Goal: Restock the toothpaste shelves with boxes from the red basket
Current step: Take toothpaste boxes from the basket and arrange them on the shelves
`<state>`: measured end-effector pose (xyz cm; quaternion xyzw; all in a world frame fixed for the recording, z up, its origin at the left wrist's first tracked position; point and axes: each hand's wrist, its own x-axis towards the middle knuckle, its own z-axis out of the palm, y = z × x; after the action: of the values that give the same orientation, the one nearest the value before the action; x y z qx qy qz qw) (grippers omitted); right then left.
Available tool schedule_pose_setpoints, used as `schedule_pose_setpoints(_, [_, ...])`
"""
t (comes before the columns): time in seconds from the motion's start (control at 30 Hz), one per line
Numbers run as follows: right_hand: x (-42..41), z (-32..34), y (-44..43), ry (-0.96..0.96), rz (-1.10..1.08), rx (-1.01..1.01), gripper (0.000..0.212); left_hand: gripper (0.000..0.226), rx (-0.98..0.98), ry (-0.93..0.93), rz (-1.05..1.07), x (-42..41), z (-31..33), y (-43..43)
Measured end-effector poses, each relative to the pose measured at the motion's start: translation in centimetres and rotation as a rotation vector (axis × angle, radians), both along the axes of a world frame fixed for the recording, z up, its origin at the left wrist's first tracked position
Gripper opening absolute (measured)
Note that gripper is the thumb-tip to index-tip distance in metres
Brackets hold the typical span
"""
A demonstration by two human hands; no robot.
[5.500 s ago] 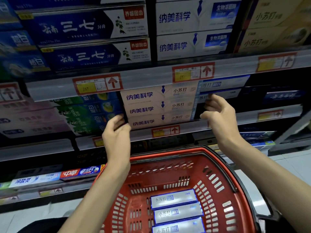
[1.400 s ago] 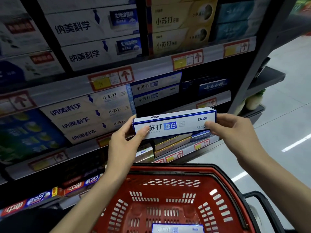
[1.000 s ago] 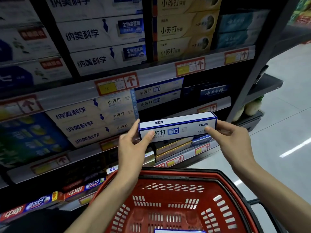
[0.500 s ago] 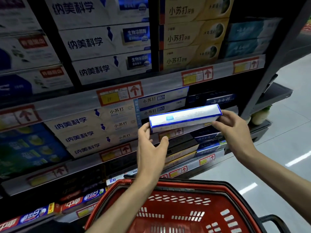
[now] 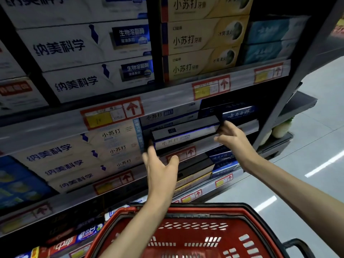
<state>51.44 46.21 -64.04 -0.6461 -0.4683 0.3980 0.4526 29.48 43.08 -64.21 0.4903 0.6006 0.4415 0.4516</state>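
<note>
A white and blue toothpaste box [image 5: 186,134] lies lengthwise in the middle shelf [image 5: 249,125], under two boxes of the same kind [image 5: 163,114]. My right hand [image 5: 232,140] grips its right end with fingertips and thumb. My left hand [image 5: 160,164] is spread just below the box's left end, with only a fingertip near its corner. The red basket [image 5: 115,220] hangs below my forearms at the bottom of the view; its contents are out of frame.
Cream toothpaste boxes [image 5: 74,161] are stacked left of the slot, dark blue ones [image 5: 240,113] to the right. The upper shelf holds white boxes [image 5: 83,49] and yellow boxes [image 5: 201,40]. Dark boxes [image 5: 195,168] sit on the shelf below. The aisle floor [image 5: 307,174] lies to the right.
The box has gone from in front of the shelf into the slot under the two matching boxes. My left hand has loosened from its left end; my view has moved closer.
</note>
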Motion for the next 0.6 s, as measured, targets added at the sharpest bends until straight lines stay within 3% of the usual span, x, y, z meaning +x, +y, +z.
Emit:
schedule_pose_setpoints(0.17, [-0.5, -0.1, 0.6, -0.068, 0.077, -0.069, 0.075, 0.075, -0.062, 0.083, -0.006, 0.0, 0.3, 0.3])
schedule_pose_setpoints(0.37, [-0.9, -0.4, 1.0, -0.164, 0.098, -0.102, 0.101, 0.076, -0.088, 0.156, -0.008, 0.1, 0.9, 0.2])
schedule_pose_setpoints(0.6, [-1.4, -0.3, 1.1, -0.193, 0.123, -0.072, 0.088, 0.079, -0.112, 0.058, 0.026, 0.5, 1.3, -0.5])
